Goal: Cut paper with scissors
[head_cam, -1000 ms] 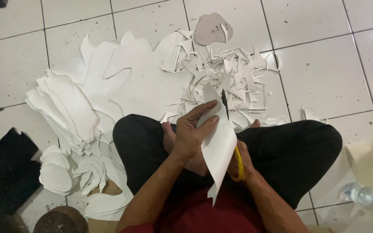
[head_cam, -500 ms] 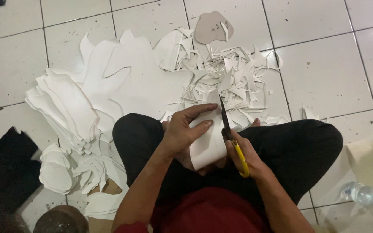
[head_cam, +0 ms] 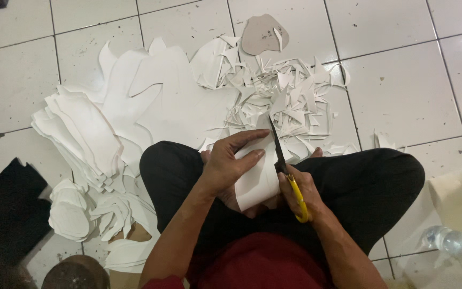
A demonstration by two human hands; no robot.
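- While the person sits cross-legged on the white tiled floor (head_cam: 413, 85), both hands work over the lap, above black trousers (head_cam: 370, 182).
- Left hand (head_cam: 228, 166): fingers curled over a white sheet piece (head_cam: 258, 179), thumb under, fingertips (head_cam: 258, 155) pressed flat on its upper face — a closed pinch grip, sheet held firmly.
- Right hand (head_cam: 298, 192): closed around the yellow handles of the scissors (head_cam: 284, 171); dark blades point away from the body, up along the right edge of the sheet piece. How far apart the blades stand — cannot tell; they read as one thin dark line.
- Sheet piece sits between the two hands, just above the knees, touching both the left fingers and the blades.
- Floor ahead: a heap of white offcuts (head_cam: 290, 96), a brownish template (head_cam: 263, 35) beyond it.
- Person's left: large white sheets (head_cam: 172, 101), a stack of cut pieces (head_cam: 81, 134), smaller rounded pieces (head_cam: 70, 214) near a black cloth (head_cam: 6, 208).
- Right edge: clear plastic bottle (head_cam: 450, 241), lying down.
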